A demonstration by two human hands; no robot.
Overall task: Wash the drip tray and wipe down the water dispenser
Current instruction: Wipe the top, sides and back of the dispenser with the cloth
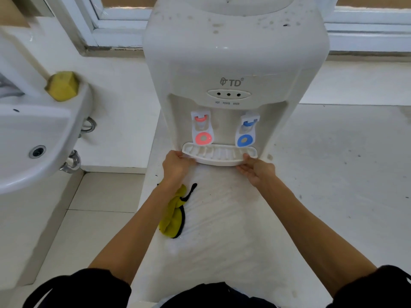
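Gripping the drip tray (219,154) at both ends, left hand (176,166) and right hand (258,169) curl round it.

We list, at the left, a white ceramic washbasin (33,127) with a round metal drain (37,151) in its bowl. On its rear rim sits a yellow sponge (63,86), its corners angular. Under the basin's right side we note chromed pipe fittings (72,162); a second metal loop (89,124) shows higher up, against the wall. Behind runs a white-framed window (115,21), its sill extending to the right. Pale floor tiles (104,192) lie below the basin, beside a white counter (333,174) marked with small dark specks. At the bottom edge we record dark clothing (213,295), probably the wearer's own.
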